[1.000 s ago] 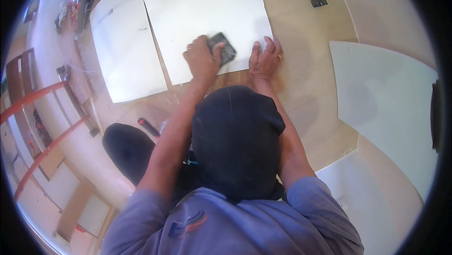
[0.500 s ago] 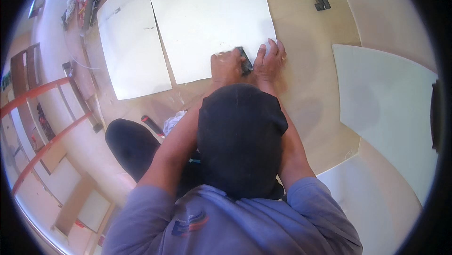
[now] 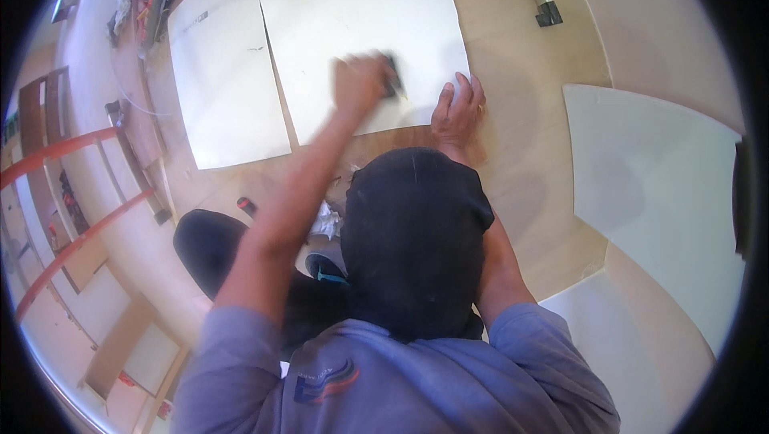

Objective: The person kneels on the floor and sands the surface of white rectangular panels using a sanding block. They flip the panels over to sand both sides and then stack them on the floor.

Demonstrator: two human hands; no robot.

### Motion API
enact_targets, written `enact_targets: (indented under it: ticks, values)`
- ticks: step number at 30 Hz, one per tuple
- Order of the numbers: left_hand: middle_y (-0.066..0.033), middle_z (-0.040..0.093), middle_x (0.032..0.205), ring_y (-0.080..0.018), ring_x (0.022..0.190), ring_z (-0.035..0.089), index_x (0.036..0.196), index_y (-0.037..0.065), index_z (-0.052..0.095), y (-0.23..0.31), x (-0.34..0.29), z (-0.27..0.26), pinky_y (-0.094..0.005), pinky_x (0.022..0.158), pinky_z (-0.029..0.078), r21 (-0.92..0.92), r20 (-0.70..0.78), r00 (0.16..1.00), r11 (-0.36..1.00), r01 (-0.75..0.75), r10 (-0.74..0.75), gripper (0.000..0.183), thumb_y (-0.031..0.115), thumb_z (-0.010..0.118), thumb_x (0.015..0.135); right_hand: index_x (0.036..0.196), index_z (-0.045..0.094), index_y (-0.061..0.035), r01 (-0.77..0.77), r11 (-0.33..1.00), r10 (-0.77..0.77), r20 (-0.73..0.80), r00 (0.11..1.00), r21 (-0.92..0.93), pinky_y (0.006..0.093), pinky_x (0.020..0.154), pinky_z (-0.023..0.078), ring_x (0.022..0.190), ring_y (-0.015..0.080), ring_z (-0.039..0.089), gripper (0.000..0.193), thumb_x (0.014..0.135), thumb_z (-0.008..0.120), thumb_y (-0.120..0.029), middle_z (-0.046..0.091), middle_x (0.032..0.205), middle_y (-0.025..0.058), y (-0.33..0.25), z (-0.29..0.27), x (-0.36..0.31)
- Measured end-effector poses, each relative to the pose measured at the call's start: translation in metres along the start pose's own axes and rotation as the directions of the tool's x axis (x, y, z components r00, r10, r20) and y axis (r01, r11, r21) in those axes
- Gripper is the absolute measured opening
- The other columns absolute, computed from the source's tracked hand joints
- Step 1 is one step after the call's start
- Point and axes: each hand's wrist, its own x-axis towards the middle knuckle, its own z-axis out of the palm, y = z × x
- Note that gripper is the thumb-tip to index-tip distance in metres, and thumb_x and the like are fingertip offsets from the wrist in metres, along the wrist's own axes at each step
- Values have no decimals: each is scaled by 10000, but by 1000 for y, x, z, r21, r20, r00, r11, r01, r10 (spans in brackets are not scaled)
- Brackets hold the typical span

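Left hand [image 3: 358,85] closed on a dark block [image 3: 392,77] at a white sheet [image 3: 360,21]

Both the hand and the block (a flat-sided, blackish piece) are blurred, and the fingers curl around the block above the lower part of the broad, smooth sheet; whether its face touches the sheet, I cannot tell. The right hand [image 3: 456,113] is open, palm down, its slightly bent fingers apart at the sheet's lower right corner. To the left lies a narrower white sheet [image 3: 228,85], matte and straight-edged, with a slim, tapering gap between the two. Both rest on a tan, smooth-looking surface [image 3: 513,145]. Nearer the body are a crumpled, soft white wad [image 3: 327,220] and a red-and-black rod end [image 3: 247,206], partly hidden by the left forearm [image 3: 292,193].
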Motion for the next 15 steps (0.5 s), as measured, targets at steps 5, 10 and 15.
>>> enact_targets:
  ticks: [5, 10, 15]
  values:
    - [-97, 736, 764, -317, 729, 709, 925, 147, 684, 4, 11, -12, -504, 724, 446, 1, -135, 949, 958, 287, -285, 88, 211, 624, 936, 1314, 621, -60, 33, 998, -33, -3, 999, -59, 528, 1068, 447, 1284, 423, 524, 402, 1034, 544, -338, 552, 1401, 213, -4, 4, 1]
    - [-46, 734, 817, -250, 821, 725, 886, 222, 703, 65, -43, 42, -465, 763, 460, -42, -25, 996, 995, -92, 91, 63, 232, 645, 909, 1260, 642, -64, 47, 999, -49, -56, 997, -24, 542, 1043, 452, 1273, 411, 550, 361, 1003, 591, -312, 573, 1371, 210, 12, 3, 4]
    - [-107, 744, 796, -313, 754, 721, 862, 131, 698, -30, 21, -28, -509, 748, 450, 12, -57, 958, 960, 281, -280, 197, 276, 618, 970, 1265, 640, -65, 22, 1000, -23, -25, 999, -9, 534, 1034, 458, 1267, 405, 551, 374, 990, 603, -316, 577, 1367, 204, -9, 5, 2]
